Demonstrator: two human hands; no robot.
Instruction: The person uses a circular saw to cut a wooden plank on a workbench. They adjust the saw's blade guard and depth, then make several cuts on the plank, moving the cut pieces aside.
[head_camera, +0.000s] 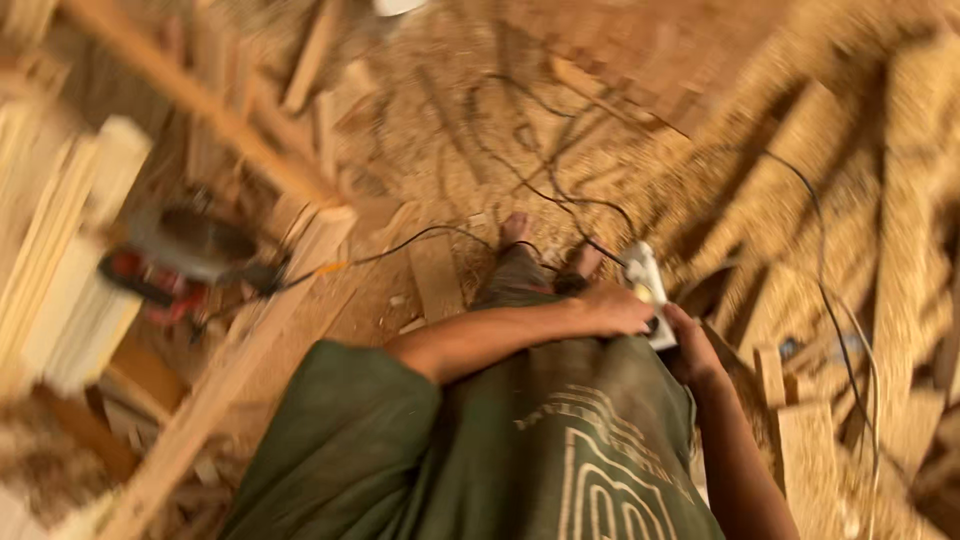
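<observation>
I look down my own body, green shirt and bare feet on a sawdust floor. Both hands meet at a white power strip (645, 285) held near my waist on the right. My left hand (615, 308) reaches across my body and presses on a dark plug at the strip. My right hand (690, 345) grips the strip's near end from below. A black cable (820, 250) runs from the strip out over the floor to the right. The view is blurred by motion.
A red and grey circular saw (185, 260) lies on planks at the left, its cord (400, 245) trailing toward my feet. Long wooden boards (250, 340) lean across the left. Sawdust heaps and wood offcuts (800, 440) cover the right.
</observation>
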